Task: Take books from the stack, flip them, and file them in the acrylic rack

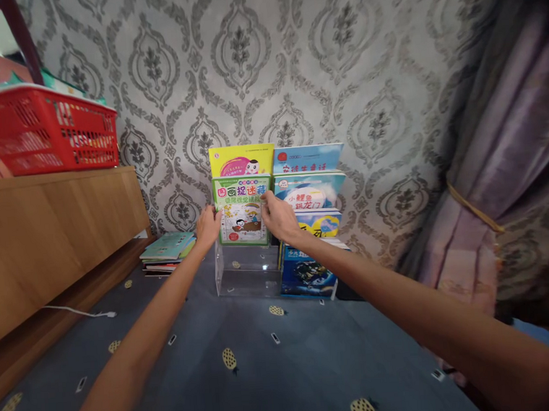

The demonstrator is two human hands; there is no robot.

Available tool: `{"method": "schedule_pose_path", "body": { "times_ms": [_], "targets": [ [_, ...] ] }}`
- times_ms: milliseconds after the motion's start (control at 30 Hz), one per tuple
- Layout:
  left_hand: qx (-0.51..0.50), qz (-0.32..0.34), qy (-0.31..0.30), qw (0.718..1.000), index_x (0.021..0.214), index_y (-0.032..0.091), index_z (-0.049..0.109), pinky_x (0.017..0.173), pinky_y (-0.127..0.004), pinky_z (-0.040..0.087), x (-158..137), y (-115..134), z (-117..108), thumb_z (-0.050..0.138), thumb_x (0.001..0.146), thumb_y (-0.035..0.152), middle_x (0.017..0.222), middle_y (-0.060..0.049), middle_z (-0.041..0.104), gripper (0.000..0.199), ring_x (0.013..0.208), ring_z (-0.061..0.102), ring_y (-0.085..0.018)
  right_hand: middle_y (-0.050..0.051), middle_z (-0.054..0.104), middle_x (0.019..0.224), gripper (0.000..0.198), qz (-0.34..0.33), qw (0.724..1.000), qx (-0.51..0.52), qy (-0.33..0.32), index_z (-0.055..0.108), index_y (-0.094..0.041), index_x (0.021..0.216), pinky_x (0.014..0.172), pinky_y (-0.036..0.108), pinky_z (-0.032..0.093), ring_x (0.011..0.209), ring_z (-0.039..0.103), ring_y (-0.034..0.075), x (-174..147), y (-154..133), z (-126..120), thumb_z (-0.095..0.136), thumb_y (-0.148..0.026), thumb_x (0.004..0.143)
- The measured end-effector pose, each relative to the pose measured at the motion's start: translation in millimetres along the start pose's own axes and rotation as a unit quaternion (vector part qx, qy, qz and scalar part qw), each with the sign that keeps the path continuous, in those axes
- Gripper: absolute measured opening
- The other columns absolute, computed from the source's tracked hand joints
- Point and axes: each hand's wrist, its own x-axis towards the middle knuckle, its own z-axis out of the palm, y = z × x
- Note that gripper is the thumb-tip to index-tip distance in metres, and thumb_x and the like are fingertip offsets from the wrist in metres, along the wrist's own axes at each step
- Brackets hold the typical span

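Observation:
My left hand (208, 225) pinches the left edge of a green picture book (242, 223), and my right hand (279, 217) grips its upper right edge. The book stands upright in the left column of a clear acrylic book rack (249, 281), in front of a yellow book (241, 158). Beside it, the right column bears a pale blue book (309, 158) at the top. Lower down come a light blue book (322, 187), a book with a yellow and purple cover (330, 224) and a dark blue book (309, 274). Below the green book, the rack's transparent front tiers show.
Left of the rack lies a stack of books (168, 246). A wooden cabinet (62, 237) carries a red plastic basket (46, 129), with a white cable (79, 312) near its base. At right hangs a tied curtain (469, 200). A dark pineapple-print cloth (248, 387) covers the surface.

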Motion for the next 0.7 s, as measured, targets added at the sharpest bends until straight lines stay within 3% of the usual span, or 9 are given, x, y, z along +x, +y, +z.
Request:
{"method": "schedule_pose_path", "body": {
  "times_ms": [700],
  "targets": [
    [-0.023, 0.016, -0.026, 0.999, 0.098, 0.017, 0.063, 0.086, -0.035, 0.047, -0.3, 0.1, -4.2, 0.047, 0.095, 0.028, 0.101, -0.011, 0.069, 0.019, 0.098, 0.063, -0.025, 0.014, 0.073, 0.103, 0.026, -0.014, 1.000, -0.020, -0.016, 0.065, -0.016, 0.103, 0.079, 0.034, 0.045, 0.093, 0.066, 0.027, -2.4, 3.0, -1.3, 0.045, -0.010, 0.088]
  ]
}}
